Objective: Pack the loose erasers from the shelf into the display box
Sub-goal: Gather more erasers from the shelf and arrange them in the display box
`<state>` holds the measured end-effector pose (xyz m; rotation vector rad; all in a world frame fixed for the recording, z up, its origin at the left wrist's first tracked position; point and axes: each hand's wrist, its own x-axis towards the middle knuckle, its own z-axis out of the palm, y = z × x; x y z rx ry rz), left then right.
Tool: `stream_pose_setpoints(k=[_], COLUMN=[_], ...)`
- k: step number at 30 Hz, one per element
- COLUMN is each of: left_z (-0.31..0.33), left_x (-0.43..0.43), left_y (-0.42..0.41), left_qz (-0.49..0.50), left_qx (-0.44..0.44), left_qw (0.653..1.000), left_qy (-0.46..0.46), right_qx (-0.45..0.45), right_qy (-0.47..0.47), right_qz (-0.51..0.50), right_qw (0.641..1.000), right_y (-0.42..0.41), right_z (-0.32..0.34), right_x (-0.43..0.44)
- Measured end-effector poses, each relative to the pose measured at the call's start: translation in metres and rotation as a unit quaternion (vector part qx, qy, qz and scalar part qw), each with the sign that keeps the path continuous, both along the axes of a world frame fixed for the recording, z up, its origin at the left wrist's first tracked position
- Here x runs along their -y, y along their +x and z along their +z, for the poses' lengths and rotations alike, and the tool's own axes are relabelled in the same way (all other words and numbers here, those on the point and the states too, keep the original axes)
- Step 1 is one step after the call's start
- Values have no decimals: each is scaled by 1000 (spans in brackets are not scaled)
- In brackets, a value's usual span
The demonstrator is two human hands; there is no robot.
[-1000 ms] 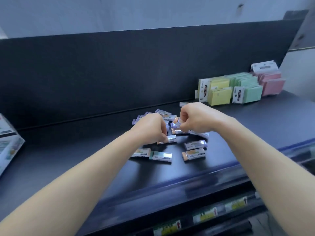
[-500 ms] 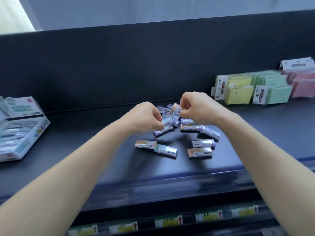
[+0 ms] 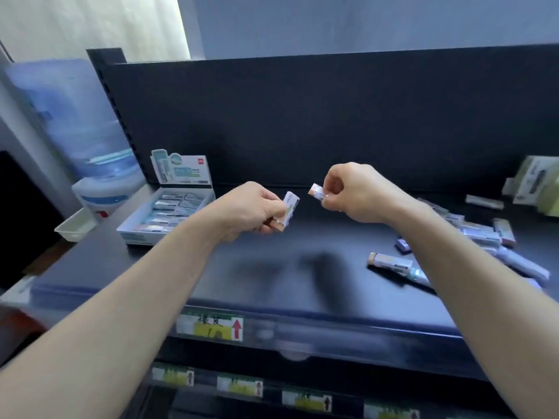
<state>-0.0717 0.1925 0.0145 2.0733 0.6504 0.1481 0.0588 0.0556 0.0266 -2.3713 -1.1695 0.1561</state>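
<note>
Both your hands are now hanging clear of the dark shelf point(image 3: 302, 237); a second ago they were down in the heap, picking.

Your left hand point(image 3: 249, 211) is gripping a white-sleeved rectangular eraser with a peach end point(image 3: 289, 210). Its fingers point(image 3: 272, 198) are curling round the lower half, and the piece is standing nearly upright.

Your right hand point(image 3: 355, 193) is pinching a second, peach-tipped eraser point(image 3: 317, 192) between thumb and forefinger, with the other fingers curled in. Only its tip is showing. The two pieces are sitting near each other but apart.

Your view is also swinging left. The open white cardboard display box point(image 3: 136, 237), only part-seen at the frame edge a second ago, is now lying in full view just left of your left hand. Its lid card is standing up at the back, and rows of erasers are already lying inside. The heap of loose erasers point(image 3: 481, 232) is now lying off to the right, partly behind your right forearm.

Judgement: the pick is looking done and the carry is getting under way, with the left piece nearer the box. Many loose pieces are still waiting on the shelf, so the task is running well short of finished. Blur is hiding whether any free slots are remaining in the box.
</note>
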Motion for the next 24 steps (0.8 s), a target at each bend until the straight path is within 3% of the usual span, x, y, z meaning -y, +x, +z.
stream_pose_setpoints(k=[6, 13, 24], left_z=[3, 8, 3], left_x=[-85, -159, -192], left_y=[-60, -116, -125], left_qz=[49, 69, 130], left_qx=[14, 55, 37], left_qw=[998, 996, 987], left_qy=[35, 11, 85], right_qx=[-8, 0, 24], right_qy=[3, 21, 1], right_qz=[29, 43, 58], right_qw=[1000, 999, 998], right_y=[-59, -109, -113], right_z=[4, 6, 9], right_x=[-77, -150, -186])
